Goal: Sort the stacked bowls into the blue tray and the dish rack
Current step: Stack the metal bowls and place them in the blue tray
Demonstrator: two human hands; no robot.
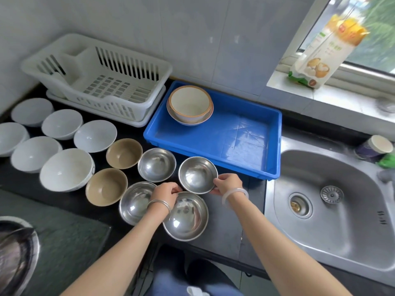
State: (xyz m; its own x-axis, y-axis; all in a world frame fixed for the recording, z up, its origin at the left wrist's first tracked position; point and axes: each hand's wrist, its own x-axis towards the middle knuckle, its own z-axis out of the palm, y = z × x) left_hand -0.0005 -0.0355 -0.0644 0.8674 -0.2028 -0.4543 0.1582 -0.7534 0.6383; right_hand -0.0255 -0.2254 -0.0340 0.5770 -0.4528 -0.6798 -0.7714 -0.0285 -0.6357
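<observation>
Both hands hold a small steel bowl [197, 174] by its rim: my left hand [165, 194] at its near-left edge, my right hand [227, 184] at its right edge. Three more steel bowls lie around it [156, 164] [134, 202] [186, 216]. Two tan bowls [124, 152] [106, 186] and several white bowls [66, 169] spread leftward on the black counter. The blue tray [245, 137] holds two nested cream bowls [190, 104] in its far-left corner. The white dish rack [102, 77] stands empty at the back left.
A steel sink [333, 201] lies to the right, with a cup [374, 148] at its far corner. A food package [318, 54] leans on the windowsill. A stove burner [15, 253] sits at the near left. The counter's front edge runs just below the nearest steel bowl.
</observation>
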